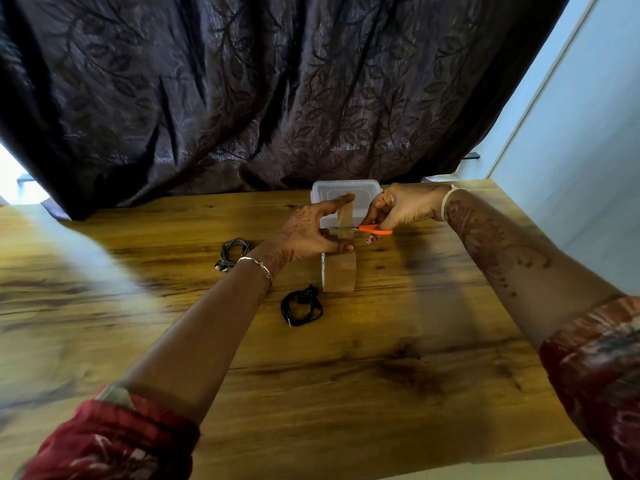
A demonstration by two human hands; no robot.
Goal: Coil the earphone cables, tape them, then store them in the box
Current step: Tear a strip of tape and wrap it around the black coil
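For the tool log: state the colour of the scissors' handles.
The scissors handles are orange, seen in the head view.

Warm brown and dark tones.
Brown tape roll (pixel 339 276), orange-handled scissors (pixel 374 230), black earphone coil (pixel 301 307) at centre; dark leaf-patterned curtain (pixel 242 91) above.
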